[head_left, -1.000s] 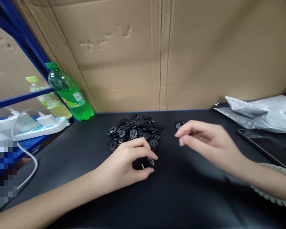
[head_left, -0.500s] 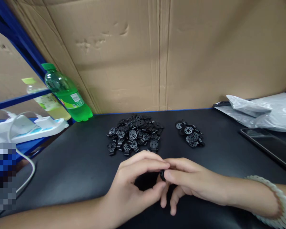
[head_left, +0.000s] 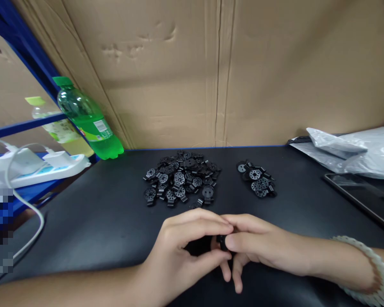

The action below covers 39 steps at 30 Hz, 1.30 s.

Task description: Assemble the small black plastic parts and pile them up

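Near the front of the table, my left hand [head_left: 185, 251] and my right hand [head_left: 259, 243] meet at their fingertips around a small black plastic clip [head_left: 222, 242]. My right thumb presses on the clip's side, with the right index finger behind it. The left index finger and thumb curve in from above and below to its edges. Fingers cover most of the clip. Beyond my hands lies a large pile of black plastic clips [head_left: 179, 179] with round perforated discs and short tabs. A smaller group of the same clips [head_left: 257, 179] lies to its right.
A phone [head_left: 365, 200] and grey plastic bags [head_left: 352, 149] lie on the right. A green soda bottle [head_left: 92, 123], a second bottle [head_left: 60, 132] and a white power strip [head_left: 60, 170] with a cable stand left by a blue frame. Cardboard [head_left: 166, 76] walls the back.
Both hands have shifted slightly to the right and down in view with the clip, of which a bit more shows between the fingers. The piles look the same.
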{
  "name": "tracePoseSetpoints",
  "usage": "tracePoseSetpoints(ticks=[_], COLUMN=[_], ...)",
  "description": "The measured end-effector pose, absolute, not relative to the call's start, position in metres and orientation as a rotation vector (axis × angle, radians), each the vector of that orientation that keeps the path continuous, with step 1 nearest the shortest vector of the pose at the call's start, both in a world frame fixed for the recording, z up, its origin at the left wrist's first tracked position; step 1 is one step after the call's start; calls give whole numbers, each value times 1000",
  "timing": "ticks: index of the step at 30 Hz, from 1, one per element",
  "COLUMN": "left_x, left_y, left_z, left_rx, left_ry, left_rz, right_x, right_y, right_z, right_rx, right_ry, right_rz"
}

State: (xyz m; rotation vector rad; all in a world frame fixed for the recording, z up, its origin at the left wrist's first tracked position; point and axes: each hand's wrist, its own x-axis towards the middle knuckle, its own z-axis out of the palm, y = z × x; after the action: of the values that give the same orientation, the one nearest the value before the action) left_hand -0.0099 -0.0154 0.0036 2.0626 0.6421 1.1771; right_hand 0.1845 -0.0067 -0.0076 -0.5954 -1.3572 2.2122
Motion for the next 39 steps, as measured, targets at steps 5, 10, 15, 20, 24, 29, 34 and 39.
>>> tracePoseSetpoints(ticks=[5,10,15,20,24,29,34,39], left_x=[-10,-9,-8,-7,-6,-8,-8,-13], left_y=[-18,-20,-20,-19,-19,-19,-17,-13], left_z=[5,5,4,4,4,4,1,0], left_rx=[1952,1867,1811,1814,1822,1705,1571,1467], left_ry=[625,629,646,642,662,714,631,769], left_rz=[1163,1148,1141,1137,1112,1133,1161,1091], right_x=[187,188,186,184,183,185,190,196], right_y=[-7,-6,-5,-4,-4,-1,4,3], right_z=[2,10,15,22,20,2,-8,-6], right_rx=[-683,-714,-726,-746,-767,-647,-495,-482], right_ry=[-1590,-1675,-1693,-1689,-1658,-1315,-1322,-1590], right_rz=[2199,2233,2246,2276,2303,2364,2429,2314])
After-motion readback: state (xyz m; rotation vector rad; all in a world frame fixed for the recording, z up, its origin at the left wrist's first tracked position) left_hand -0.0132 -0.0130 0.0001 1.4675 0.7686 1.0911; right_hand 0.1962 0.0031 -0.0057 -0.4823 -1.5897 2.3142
